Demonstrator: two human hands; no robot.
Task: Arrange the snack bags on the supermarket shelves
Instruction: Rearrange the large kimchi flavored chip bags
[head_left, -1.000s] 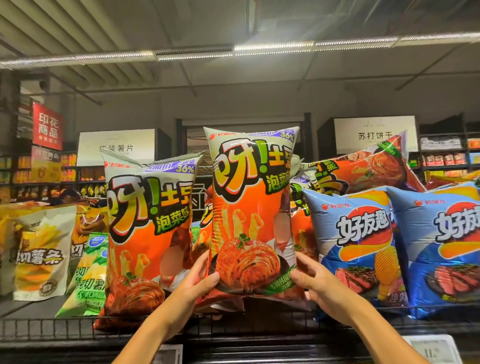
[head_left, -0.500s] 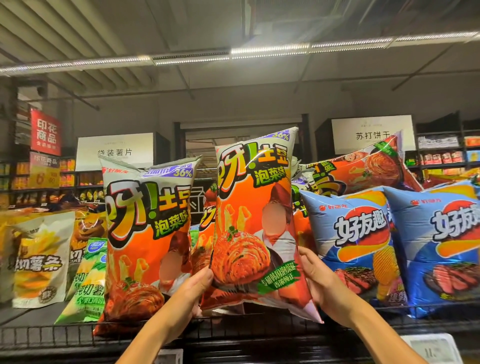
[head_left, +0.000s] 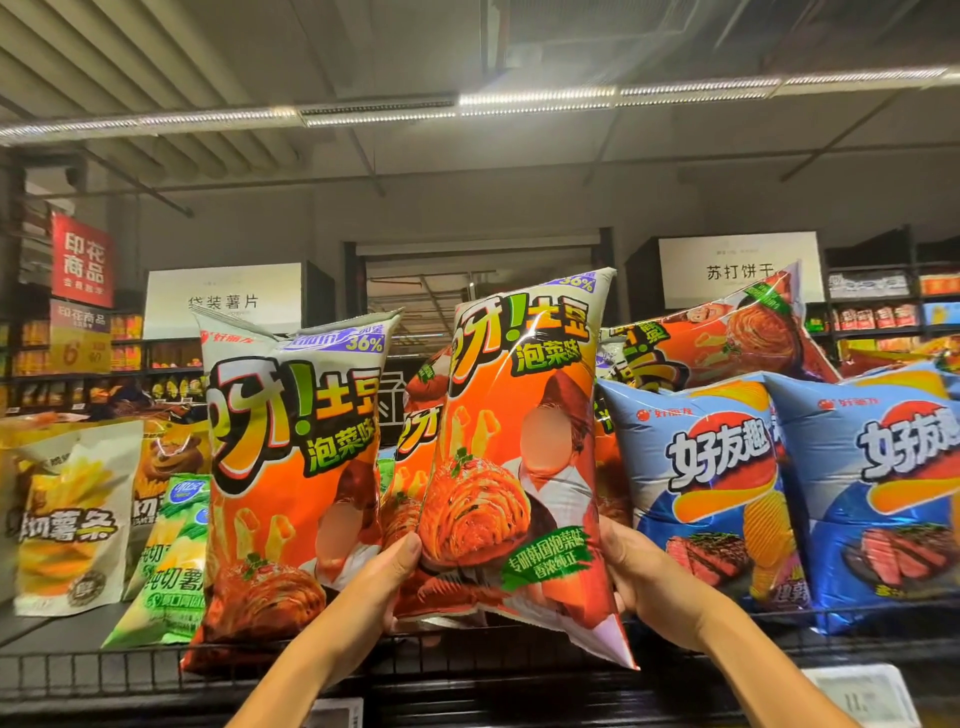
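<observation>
Currently both hands, left (head_left: 387, 582) and right (head_left: 636, 577), grip the tilted bag (head_left: 511, 467); further lean could topple the neighbouring bag (head_left: 291, 478).

The orange snack bag (head_left: 511, 457) gripped between the hands is turning and tilting, its top leaning right toward the blue bag (head_left: 706, 493) and its lower right corner swinging out over the shelf's wire rail (head_left: 130, 670), no longer facing squarely forward as a second ago.

The orange snack bags (head_left: 514, 441) read "呀!土豆", "泡菜味" and "36%". The blue bags (head_left: 711, 483) read "好友趣". Overhead signs read "袋装薯片" (head_left: 223, 301), "苏打饼干" (head_left: 737, 270) and, in red, "印花商品" (head_left: 83, 257).
</observation>
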